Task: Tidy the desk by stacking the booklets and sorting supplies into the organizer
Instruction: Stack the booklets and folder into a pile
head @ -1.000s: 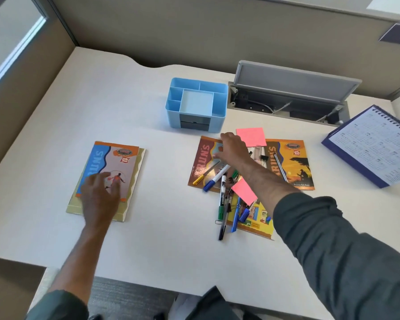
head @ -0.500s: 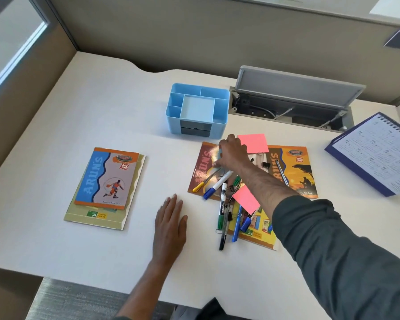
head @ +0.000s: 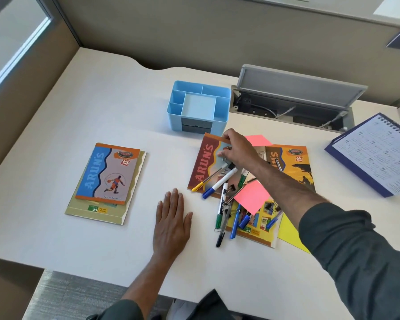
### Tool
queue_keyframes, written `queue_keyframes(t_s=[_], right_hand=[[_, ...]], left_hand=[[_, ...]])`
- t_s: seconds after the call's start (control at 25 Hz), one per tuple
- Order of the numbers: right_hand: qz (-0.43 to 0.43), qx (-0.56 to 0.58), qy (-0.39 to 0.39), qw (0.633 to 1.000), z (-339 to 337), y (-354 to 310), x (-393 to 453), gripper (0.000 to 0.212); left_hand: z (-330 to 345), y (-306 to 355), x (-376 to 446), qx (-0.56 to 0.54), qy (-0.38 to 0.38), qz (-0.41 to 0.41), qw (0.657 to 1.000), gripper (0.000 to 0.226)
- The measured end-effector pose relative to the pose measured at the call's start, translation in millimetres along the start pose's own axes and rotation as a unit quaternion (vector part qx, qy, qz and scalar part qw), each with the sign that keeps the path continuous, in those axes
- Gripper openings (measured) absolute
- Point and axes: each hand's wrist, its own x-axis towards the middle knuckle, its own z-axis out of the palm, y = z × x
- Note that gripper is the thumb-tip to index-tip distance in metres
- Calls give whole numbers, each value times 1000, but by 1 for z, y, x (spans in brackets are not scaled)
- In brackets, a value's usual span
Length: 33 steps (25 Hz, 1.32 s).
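My right hand (head: 237,152) reaches over the brown booklet (head: 203,162) and pinches its top edge, thumb at the rim and fingers curled on the cover. Pens and markers (head: 221,204) lie strewn over this booklet and over a yellow-bordered booklet (head: 259,232) nearer me. An orange booklet (head: 296,167) lies to the right, partly under my forearm. Two pink sticky pads (head: 252,197) sit among the pens, with small binder clips (head: 269,207). My left hand (head: 171,218) rests flat on the desk, fingers apart. A stack of two booklets (head: 106,176) lies at the left. The blue organizer (head: 176,112) stands behind.
An open grey cable hatch (head: 296,93) sits behind the organizer on the right. A spiral desk calendar (head: 374,153) stands at the far right edge. A yellow sheet (head: 289,234) pokes out under my right sleeve. Partition walls enclose the desk at back and left.
My left hand left the booklet stack and moved right to lie flat on the desk near the pens. My right hand stayed at the brown booklet's top edge.
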Motion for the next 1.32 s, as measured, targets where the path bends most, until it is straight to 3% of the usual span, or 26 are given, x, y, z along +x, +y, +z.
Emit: queue_keyframes(t_s=[0.2, 0.4, 0.6, 0.8, 0.92, 1.04, 1.12, 1.16, 1.32], right_hand=[[-40, 42, 17, 998, -23, -5, -10, 31], [-65, 103, 27, 992, -41, -10, -21, 34], [-103, 130, 60, 984, -60, -16, -34, 23], [-112, 188, 84, 972, -73, -28, -50, 22], [-120, 232, 76, 962, -73, -38, -59, 21], [-116, 292, 55, 948, -68, -50, -70, 23], [-117, 323, 38, 939, -65, -59, -76, 28], [-111, 329, 29, 937, -62, -62, -78, 31], [-82, 346, 2, 935, -41, -72, -80, 27]], left_hand=[[1, -1, -1, -2, 13, 3, 1000, 64], [0, -2, -1, 8, 12, 6, 1000, 64], [0, -3, 1, -6, 11, 1, 1000, 64], [-11, -1, 3, -130, 20, -25, 991, 65], [-51, 13, 16, -321, 57, -74, 942, 66], [-105, 19, 33, -496, 125, -140, 848, 55], [-130, 11, 38, -577, 132, -149, 792, 42], [-138, 4, 38, -599, 118, -141, 779, 36], [-152, -20, 34, -611, 66, -123, 779, 19]])
